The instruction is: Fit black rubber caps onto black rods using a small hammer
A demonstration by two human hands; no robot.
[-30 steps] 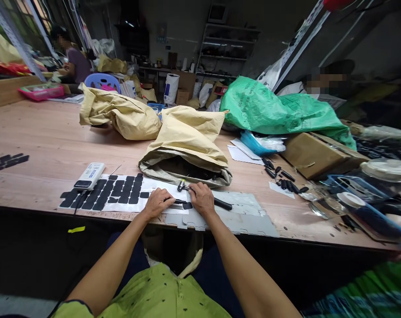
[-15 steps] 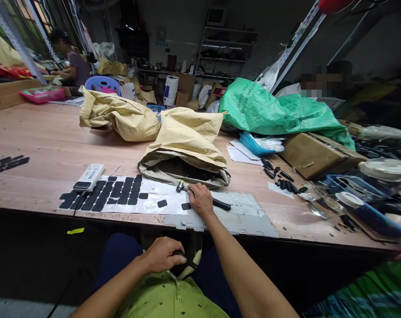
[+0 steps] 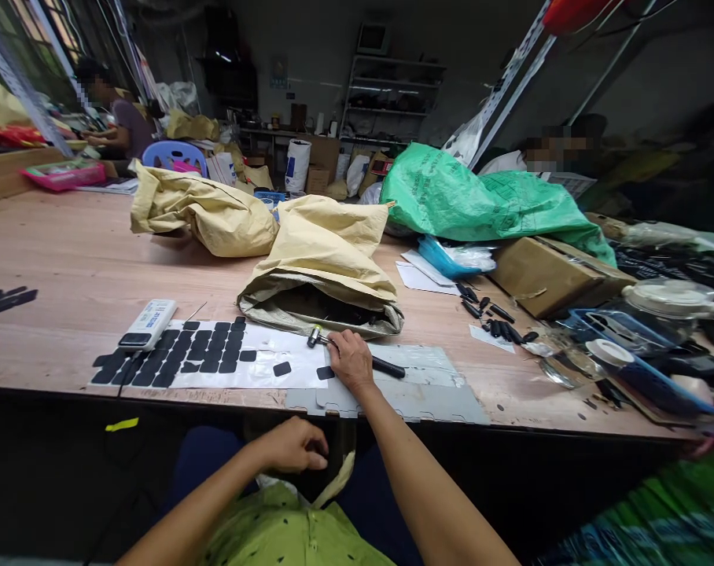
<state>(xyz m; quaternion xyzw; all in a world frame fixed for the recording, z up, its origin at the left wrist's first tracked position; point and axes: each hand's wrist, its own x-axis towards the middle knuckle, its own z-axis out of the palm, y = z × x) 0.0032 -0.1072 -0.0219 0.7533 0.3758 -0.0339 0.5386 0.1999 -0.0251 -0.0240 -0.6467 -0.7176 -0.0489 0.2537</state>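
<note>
A small hammer (image 3: 386, 366) lies across the grey board, its metal head to the left and its black handle to the right. My right hand (image 3: 351, 360) is closed over its middle, fingers partly hidden. Below the table edge, over my lap, my left hand (image 3: 296, 445) has loosely bent fingers with the thumb apart, and nothing shows in it. Beneath that hand is a dark opening with a pale cloth-like edge (image 3: 335, 479). Left of the hammer, a white sheet (image 3: 263, 377) carries rows of black rounded pads (image 3: 200, 346); a single pad (image 3: 325, 373) sits near my right hand.
An open beige sack (image 3: 327, 236) with dark contents stands behind the hammer. A white device (image 3: 150, 322) lies on the pads. Black handle-like pieces (image 3: 502, 330), a cardboard box (image 3: 557, 275) and jars (image 3: 669, 299) crowd the right. Two people sit farther back.
The black piece that was in my left hand is gone from it, and its fingers have loosened. My right hand stays on the hammer. The view has shifted slightly.
</note>
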